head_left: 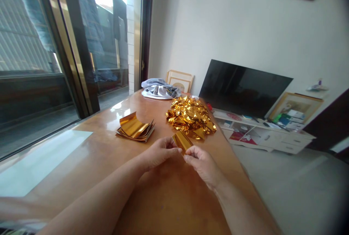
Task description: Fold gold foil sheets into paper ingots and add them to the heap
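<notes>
A small gold foil sheet (182, 141) is held between both hands just above the wooden table (109, 155). My left hand (158, 152) pinches its near left edge. My right hand (200, 162) pinches its near right corner, fingers closed. Beyond the sheet lies a pile of folded gold foil pieces (190, 117). To the left of my hands sits a stack of flat gold foil sheets (135, 129), the top one curling up.
A grey bundle of cloth (159, 89) lies at the table's far end. A dark television (241, 86) stands on a low white cabinet (261, 133) to the right. A sliding glass door (54, 46) runs along the left. Picture frames lean on the wall.
</notes>
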